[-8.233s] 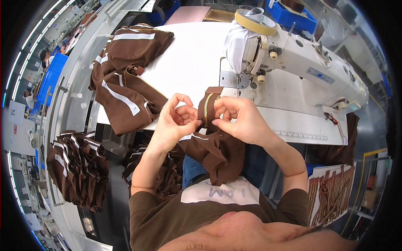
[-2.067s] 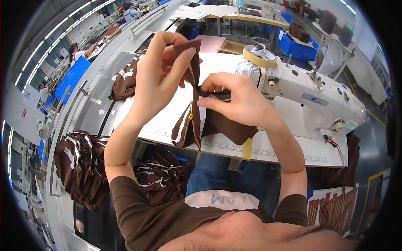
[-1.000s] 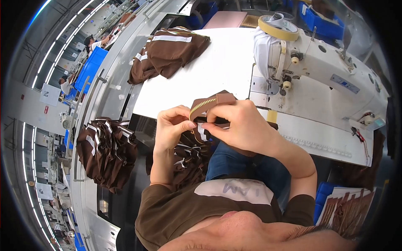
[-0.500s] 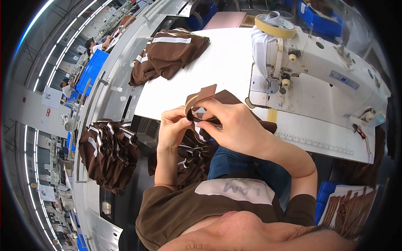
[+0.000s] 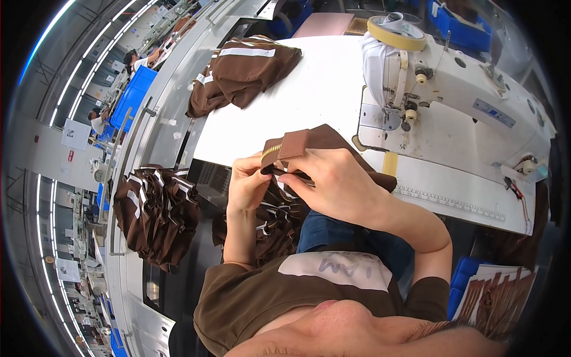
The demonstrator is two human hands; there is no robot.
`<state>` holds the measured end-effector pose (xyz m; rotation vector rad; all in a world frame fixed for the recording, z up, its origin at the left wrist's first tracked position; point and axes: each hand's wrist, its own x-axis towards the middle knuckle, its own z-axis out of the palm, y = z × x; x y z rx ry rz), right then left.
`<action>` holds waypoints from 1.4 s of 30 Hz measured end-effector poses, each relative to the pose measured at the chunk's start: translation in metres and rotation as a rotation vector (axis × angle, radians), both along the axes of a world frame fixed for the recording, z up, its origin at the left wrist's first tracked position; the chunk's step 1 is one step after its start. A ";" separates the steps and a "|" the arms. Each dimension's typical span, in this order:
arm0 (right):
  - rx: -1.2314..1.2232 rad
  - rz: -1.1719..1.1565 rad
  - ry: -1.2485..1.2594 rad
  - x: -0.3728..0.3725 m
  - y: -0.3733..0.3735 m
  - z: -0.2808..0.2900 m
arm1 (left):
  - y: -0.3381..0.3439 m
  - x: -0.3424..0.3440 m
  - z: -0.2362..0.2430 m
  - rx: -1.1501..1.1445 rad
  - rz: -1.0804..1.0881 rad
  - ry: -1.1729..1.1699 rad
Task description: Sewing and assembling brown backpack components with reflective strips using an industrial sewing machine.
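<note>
- We see a brown cloth piece (image 5: 342, 149), dark and matt, its broad part spreading to the right behind the right wrist and over the table's front edge.
- Along its near end we find a zipper (image 5: 272, 150) with gold-coloured teeth, bent in a short curve, and beside it a flat, squarish tab (image 5: 294, 144) of a redder brown.
- Beneath, we have a white table (image 5: 315, 77) with a ruler strip (image 5: 452, 202) and a piece of yellow tape (image 5: 389, 162) by the front edge.
- On its right we see a white sewing machine (image 5: 458, 113), topped by a yellow roll (image 5: 410, 43); at its far left, a heap of folded brown cloth (image 5: 250, 68) with white strips.
- Lower down, left of the person, we notice a gathered brown bundle (image 5: 157, 220); farther off at upper left, a blue bin (image 5: 132, 95), a co-worker (image 5: 138, 61) and long ceiling lights (image 5: 89, 53).
- The piece is held up in front of the body, between the two hands, at the table's near side.
- We see the left hand (image 5: 244, 181) with thumb and forefinger closed in a pinch on the zipper end.
- The right hand (image 5: 336, 172) reaches over the cloth just below the tab, thumb toward the left thumb, gripping the piece; its other fingertips are hidden from us.
</note>
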<state>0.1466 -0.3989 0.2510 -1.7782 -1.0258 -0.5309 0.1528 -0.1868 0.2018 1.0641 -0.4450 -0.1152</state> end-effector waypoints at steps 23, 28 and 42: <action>-0.077 0.037 0.416 0.018 -0.011 0.012 | -0.005 0.004 -0.002 -0.069 0.063 0.140; 0.096 0.068 0.475 0.016 -0.007 0.021 | -0.005 0.002 -0.001 -0.015 0.074 0.144; 0.341 0.311 0.758 0.042 0.006 0.017 | -0.007 0.002 -0.009 0.007 0.043 0.200</action>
